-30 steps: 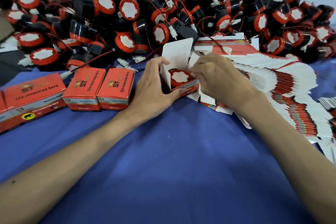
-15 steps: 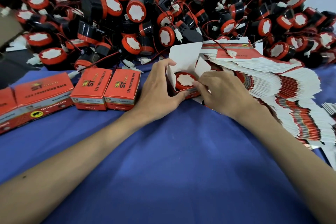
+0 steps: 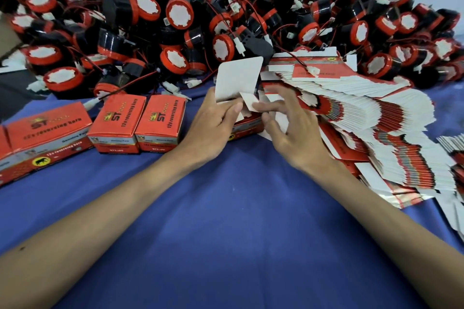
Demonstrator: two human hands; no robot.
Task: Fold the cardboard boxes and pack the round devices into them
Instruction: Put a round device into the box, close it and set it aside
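Closing the box (image 3: 248,129) flaps, mid counter (image 3: 226,208).
Your left hand (image 3: 213,125) grips it; your right hand (image 3: 291,128) rests loosely spread fingers on a side flap (image 3: 248,104). Tuck both sides flat before lowering the upright lid (image 3: 238,78).

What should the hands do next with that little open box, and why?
Probably fold the tall white lid flap down over the box. The left hand grips the box, the right hand pushes a small side flap inward, and the lid stands upright, so the top is not yet closed.
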